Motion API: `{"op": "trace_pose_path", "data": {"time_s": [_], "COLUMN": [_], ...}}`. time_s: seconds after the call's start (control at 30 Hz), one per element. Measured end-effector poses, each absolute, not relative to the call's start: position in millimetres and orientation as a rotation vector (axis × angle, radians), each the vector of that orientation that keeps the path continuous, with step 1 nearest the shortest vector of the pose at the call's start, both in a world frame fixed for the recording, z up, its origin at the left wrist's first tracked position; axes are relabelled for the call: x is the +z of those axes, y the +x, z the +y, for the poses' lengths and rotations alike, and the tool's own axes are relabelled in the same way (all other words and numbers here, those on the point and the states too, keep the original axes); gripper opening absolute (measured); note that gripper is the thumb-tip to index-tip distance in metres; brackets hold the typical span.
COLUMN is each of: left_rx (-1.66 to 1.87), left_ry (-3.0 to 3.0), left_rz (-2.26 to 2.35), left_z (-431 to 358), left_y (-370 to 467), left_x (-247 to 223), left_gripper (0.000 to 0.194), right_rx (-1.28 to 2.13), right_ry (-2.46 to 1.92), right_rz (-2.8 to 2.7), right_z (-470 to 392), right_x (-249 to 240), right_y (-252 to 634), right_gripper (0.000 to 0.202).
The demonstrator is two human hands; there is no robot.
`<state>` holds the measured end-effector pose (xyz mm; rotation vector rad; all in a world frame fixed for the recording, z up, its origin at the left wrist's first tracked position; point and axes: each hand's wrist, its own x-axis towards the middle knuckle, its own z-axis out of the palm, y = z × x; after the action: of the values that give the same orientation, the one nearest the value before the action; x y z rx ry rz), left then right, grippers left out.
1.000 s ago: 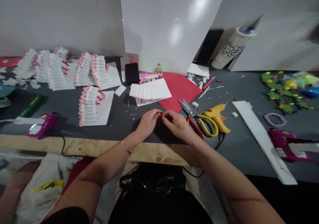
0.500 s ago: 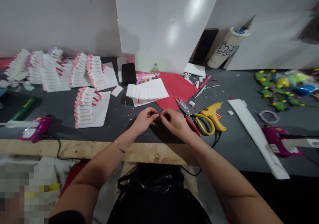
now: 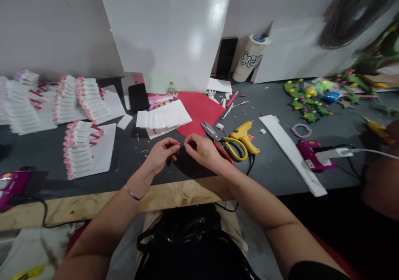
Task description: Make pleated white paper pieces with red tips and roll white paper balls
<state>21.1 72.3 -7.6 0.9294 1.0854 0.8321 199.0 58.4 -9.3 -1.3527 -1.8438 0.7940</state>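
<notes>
My left hand is pinched around a small red piece, part of which shows at the fingertips. My right hand is closed in a pinch close beside it; what its fingers hold is too small to make out. Both hands are just above the dark table top. Behind them lie a red sheet and a white pleated strip on a white card. Scissors with yellow and red handles and a yellow glue gun rest to the right of my right hand.
Pleated white pieces with pink edges stand on cards at left. A black phone and white tumbler lean at the back. Right are a long white strip, a purple power socket and another person's arm.
The view has turned right, so the table's things appear further left. My fingertips stay close together, and more of the red piece shows. Another person's arm has come into view at right.
</notes>
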Motion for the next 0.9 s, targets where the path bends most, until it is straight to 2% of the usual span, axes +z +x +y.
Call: {"op": "trace_pose_path", "data": {"time_s": [0.23,0.9], "left_rx": [0.827,0.835], "left_ry": [0.897,0.919], "left_rz": [1.086,0.971], "left_z": [72.7,67.5], "left_y": [22.0,22.0], "left_x": [-4.3,-12.3], "left_gripper": [0.041,0.039], "right_rx": [0.827,0.915], "right_ry": [-1.304,-1.258], "right_rz": [-1.844,-1.858], "right_z": [58.3,52.1], "right_x": [-6.8,-5.1], "right_y": [199.6,199.1], "right_gripper": [0.004,0.008]}}
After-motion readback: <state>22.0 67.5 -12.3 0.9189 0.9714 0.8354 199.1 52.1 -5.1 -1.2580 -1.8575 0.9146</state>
